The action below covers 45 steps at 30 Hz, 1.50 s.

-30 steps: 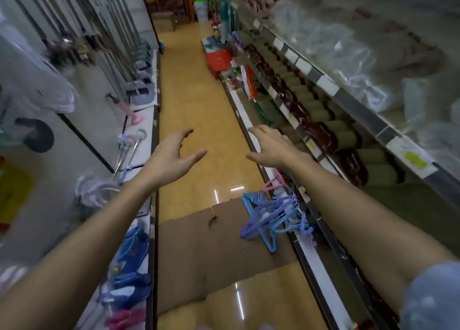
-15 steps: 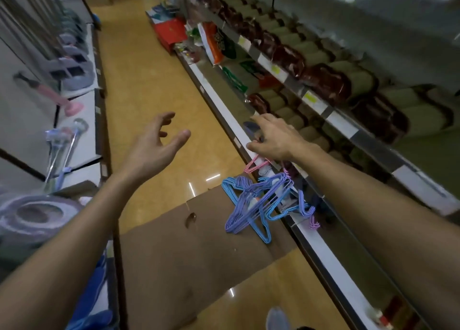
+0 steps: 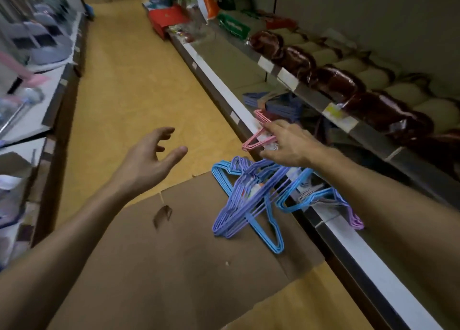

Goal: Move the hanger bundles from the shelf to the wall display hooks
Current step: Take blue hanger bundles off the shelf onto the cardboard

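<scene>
We find the right hand [image 3: 290, 144] stretched out over the edge of the low shelf [image 3: 239, 103], its fingers spread and reaching down onto a pink bundle [image 3: 258, 135] of hangers that overhangs the shelf lip. Whether the fingertips have closed on the bundle we cannot tell; they touch or nearly touch it. The left hand [image 3: 146, 163] hovers over the aisle floor [image 3: 139, 80], open, fingers apart, holding nothing.

A blue and purple bundle [image 3: 246, 200] lies tangled just beneath the right forearm, partly on flattened cardboard [image 3: 189, 267] on the floor and partly leaning against the shelf front. Further blue hangers [image 3: 278, 103] lie stacked deeper on the shelf. No display hooks are in view.

In our judgement the bundles are light, thin and stiff, with smooth coated rods that may slide against each other. They will snag and splay if lifted by one loose member. We advise taking each bundle where the necks gather, near the hooks, with the grip closing round all rods together. The tangled blue set likely needs both hands to part it before lifting.
</scene>
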Motion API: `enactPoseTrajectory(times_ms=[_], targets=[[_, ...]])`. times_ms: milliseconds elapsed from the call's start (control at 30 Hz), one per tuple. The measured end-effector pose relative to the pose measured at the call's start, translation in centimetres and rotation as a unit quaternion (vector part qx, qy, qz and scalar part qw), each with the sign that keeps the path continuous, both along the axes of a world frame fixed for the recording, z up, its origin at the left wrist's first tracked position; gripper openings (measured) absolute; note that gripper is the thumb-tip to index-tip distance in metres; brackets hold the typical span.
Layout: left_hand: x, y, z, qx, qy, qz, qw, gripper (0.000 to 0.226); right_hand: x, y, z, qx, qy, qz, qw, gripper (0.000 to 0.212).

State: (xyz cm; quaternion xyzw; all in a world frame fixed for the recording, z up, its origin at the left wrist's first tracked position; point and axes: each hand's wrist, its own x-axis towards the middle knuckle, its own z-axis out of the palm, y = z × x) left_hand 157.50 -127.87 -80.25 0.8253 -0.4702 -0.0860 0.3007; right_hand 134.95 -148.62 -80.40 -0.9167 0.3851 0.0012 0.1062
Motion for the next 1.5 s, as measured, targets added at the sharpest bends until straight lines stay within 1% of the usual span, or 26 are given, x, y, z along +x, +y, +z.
enactPoseTrajectory(times_ms=[133,300,467,667,767,833,900,933,1000,1033,1167,1233,1333,1500], targets=[[-0.7,-1.1,-6.5,-0.003,-0.003,-0.016,1.0,0.067,0.3,-0.4,-7.0,-0.011,0.016,0.006,1.0,0.075],[-0.8,-2.8,-12.0,-0.033,0.017,-0.034,0.999,0.064,1.2,-1.3,-12.4,-0.012,0.003,0.014,1.0,0.073],[-0.4,-4.1,-15.7,-0.042,0.054,-0.027,0.997,0.062,1.8,-3.2,-14.8,-0.025,0.001,0.006,1.0,0.073],[0.0,-6.8,-18.0,-0.05,0.076,-0.018,0.996,0.061,3.3,-7.1,-15.1,-0.109,0.016,-0.006,0.994,0.066],[-0.3,-7.8,-18.8,-0.065,0.091,-0.023,0.993,0.057,4.0,-9.4,-15.2,-0.157,0.078,0.008,0.984,0.06],[-0.2,-8.1,-19.4,-0.064,0.099,-0.028,0.993,0.057,4.5,-10.8,-15.2,-0.167,0.118,0.001,0.979,0.059],[0.0,-8.1,-20.0,-0.06,0.106,-0.028,0.992,0.064,5.0,-11.7,-14.8,-0.143,0.164,-0.006,0.976,0.06],[0.1,-8.1,-20.4,-0.057,0.108,-0.026,0.992,0.066,5.2,-12.1,-14.5,-0.113,0.192,-0.008,0.975,0.062],[0.2,-8.1,-21.1,-0.054,0.11,-0.022,0.992,0.065,5.9,-12.6,-14.3,-0.055,0.253,-0.006,0.966,0.067],[0.2,-8.1,-21.5,-0.054,0.114,-0.02,0.992,0.061,6.2,-12.8,-14.4,-0.045,0.277,0.002,0.96,0.067],[-0.1,-8.5,-22.8,-0.058,0.145,-0.018,0.988,0.055,7.0,-12.7,-15.8,-0.092,0.356,0.029,0.929,0.057],[-0.6,-9.1,-23.4,-0.066,0.161,-0.02,0.985,0.051,7.2,-12.4,-16.4,-0.122,0.391,0.038,0.911,0.058],[-1.7,-10.1,-24.2,-0.07,0.181,-0.033,0.98,0.05,7.6,-12.1,-17.3,-0.157,0.417,0.056,0.893,0.055],[-3.5,-11.5,-25.3,-0.071,0.207,-0.053,0.974,0.05,6.7,-11.8,-17.4,-0.222,0.397,0.101,0.885,0.046]])
